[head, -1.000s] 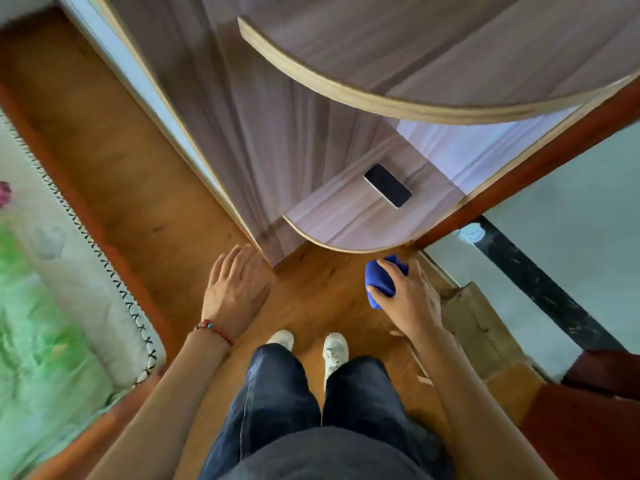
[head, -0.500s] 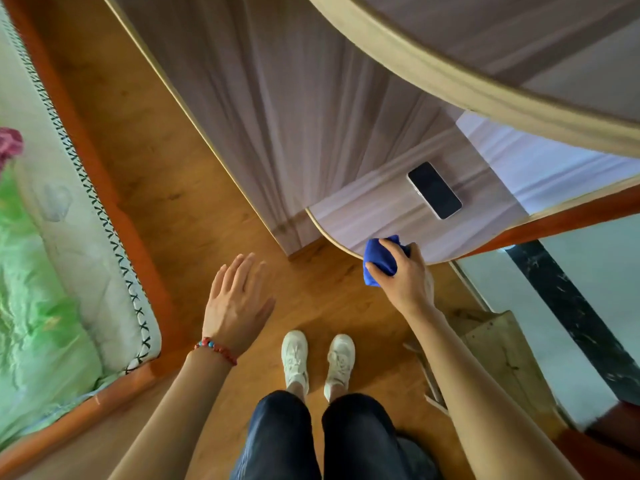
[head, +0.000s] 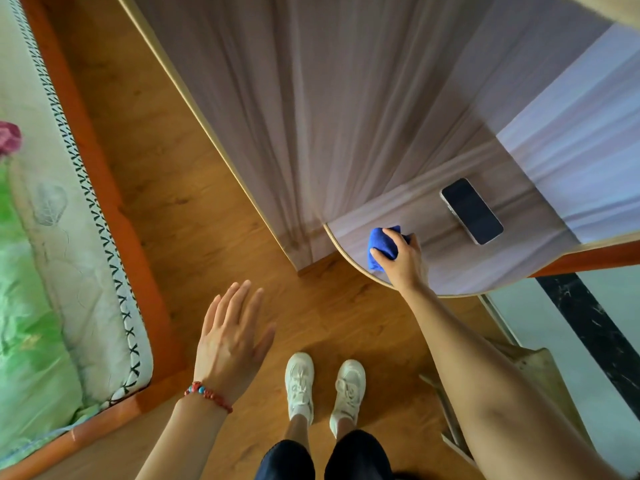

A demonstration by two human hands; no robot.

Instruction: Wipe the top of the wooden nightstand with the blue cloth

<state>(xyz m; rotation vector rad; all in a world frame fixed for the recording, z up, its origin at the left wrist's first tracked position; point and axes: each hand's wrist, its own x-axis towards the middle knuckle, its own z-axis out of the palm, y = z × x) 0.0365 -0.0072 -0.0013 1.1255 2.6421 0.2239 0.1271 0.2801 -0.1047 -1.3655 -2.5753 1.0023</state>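
- While the right hand (head: 403, 261) grips the bunched blue cloth (head: 381, 245) with fingers closed around it, the cloth presses on the nightstand (head: 450, 271) top at its curved front edge.
- Beyond the grip, well apart on the same top, lies a dark phone (head: 471, 211), screen up.
- Left of the grip, the left hand (head: 230, 344) hangs over the wooden floor (head: 180, 209), fingers spread and holding nothing; a beaded bracelet (head: 207, 394) circles its wrist.

The cloth (head: 379, 244) is bright blue, the nightstand (head: 460, 268) pale grey-brown woodgrain. The phone (head: 471, 211) is black, the shoes (head: 323, 388) white.
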